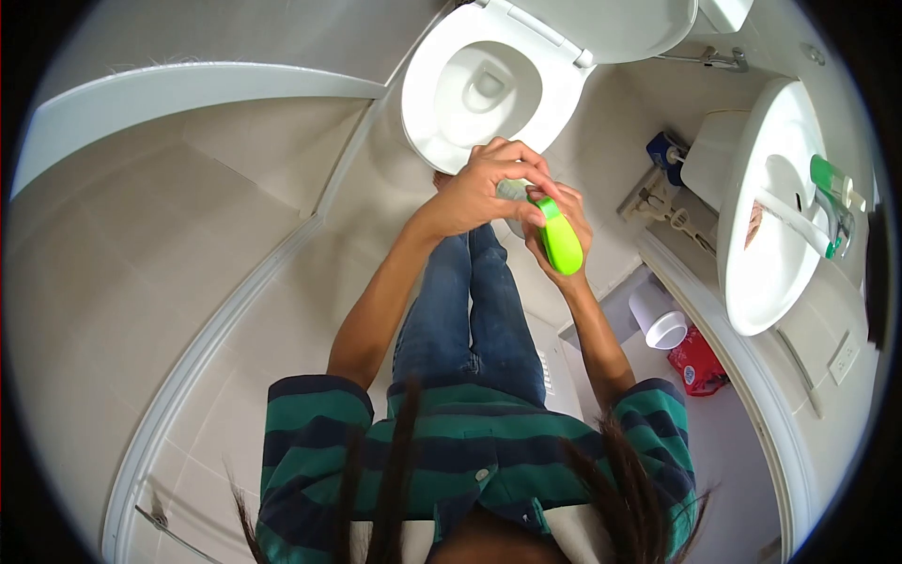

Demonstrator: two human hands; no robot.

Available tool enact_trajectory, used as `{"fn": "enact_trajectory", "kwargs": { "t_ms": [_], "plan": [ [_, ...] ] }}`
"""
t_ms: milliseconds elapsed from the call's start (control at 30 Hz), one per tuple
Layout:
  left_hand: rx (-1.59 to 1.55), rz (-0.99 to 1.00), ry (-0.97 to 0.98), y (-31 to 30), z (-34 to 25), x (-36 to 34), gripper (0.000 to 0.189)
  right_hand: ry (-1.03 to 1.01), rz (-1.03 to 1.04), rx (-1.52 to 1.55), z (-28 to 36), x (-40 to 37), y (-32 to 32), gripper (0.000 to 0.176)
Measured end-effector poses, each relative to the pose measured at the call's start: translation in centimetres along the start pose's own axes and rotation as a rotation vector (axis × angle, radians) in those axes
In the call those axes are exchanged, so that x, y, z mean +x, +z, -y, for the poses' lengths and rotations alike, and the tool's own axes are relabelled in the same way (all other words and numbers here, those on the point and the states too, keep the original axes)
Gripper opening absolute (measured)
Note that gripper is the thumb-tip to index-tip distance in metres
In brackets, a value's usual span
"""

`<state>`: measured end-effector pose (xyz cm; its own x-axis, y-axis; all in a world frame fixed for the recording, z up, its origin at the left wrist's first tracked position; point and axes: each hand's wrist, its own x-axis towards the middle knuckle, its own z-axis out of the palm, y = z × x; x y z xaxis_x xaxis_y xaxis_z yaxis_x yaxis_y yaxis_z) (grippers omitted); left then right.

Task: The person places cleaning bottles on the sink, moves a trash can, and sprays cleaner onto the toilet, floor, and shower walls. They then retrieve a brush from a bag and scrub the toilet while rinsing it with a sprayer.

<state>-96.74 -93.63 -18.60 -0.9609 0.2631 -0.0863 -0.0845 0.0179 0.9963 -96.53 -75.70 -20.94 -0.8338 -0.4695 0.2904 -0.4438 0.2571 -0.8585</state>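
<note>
Both my hands meet in front of me, over my legs and just below the front of the toilet. A lime-green plastic object (562, 246) with a rounded, elongated body and a clear part (512, 191) at its far end is between them; I cannot tell its exact kind. My right hand (575, 214) wraps round its side from the right. From the left, my left hand (489, 186) closes on the far end, with the thumb and fingertips against the green edge. The white toilet (420, 94) stands just beyond, its seat down and lid raised.
At right is a white sink (752, 291) with a green-and-white bottle (831, 179) and a white tube-like item with a green end (794, 226). Below it stand a white bin (653, 315) and a red bag (697, 362). A curved shower ledge (211, 357) runs along the left.
</note>
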Motion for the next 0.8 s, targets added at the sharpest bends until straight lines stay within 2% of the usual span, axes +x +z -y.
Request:
{"fn": "enact_trajectory", "kwargs": {
  "t_ms": [100,233,333,433,500,533,633,733,800],
  "plan": [
    [-0.021,0.022,0.089,0.9,-1.4,-0.1,0.027,-0.124,-0.097,-0.157,0.2,-0.8,-0.2,0.032],
    [-0.13,0.063,0.149,1.9,-2.1,-0.3,0.028,-0.04,-0.162,-0.19,0.1,-2.5,-0.2,0.036],
    [-0.092,0.059,0.17,2.1,-2.3,-0.4,0.03,-0.059,-0.184,-0.199,-0.4,-2.7,0.1,0.03],
    [-0.068,0.071,0.176,1.8,-1.9,-0.4,0.03,-0.067,-0.147,-0.21,-0.3,-2.3,-0.1,0.029],
    [-0.053,0.11,0.192,1.6,-0.7,-0.4,0.028,-0.098,-0.033,-0.147,0.0,-2.0,-0.8,0.038],
    [-0.059,0.095,0.177,1.6,-0.4,-0.4,0.028,-0.113,0.023,-0.116,0.2,-2.0,-1.0,0.043],
    [-0.123,0.049,0.097,2.4,0.4,-0.4,0.028,-0.019,-0.117,0.026,0.1,-2.1,0.3,0.031],
    [-0.273,-0.033,-0.035,3.7,1.4,-0.8,0.029,0.042,-0.151,0.032,0.3,-2.1,0.6,0.033],
    [-0.392,-0.126,-0.108,4.1,1.7,-1.3,0.03,0.01,-0.121,-0.079,-0.1,-1.8,0.8,0.036]
  ]
}}
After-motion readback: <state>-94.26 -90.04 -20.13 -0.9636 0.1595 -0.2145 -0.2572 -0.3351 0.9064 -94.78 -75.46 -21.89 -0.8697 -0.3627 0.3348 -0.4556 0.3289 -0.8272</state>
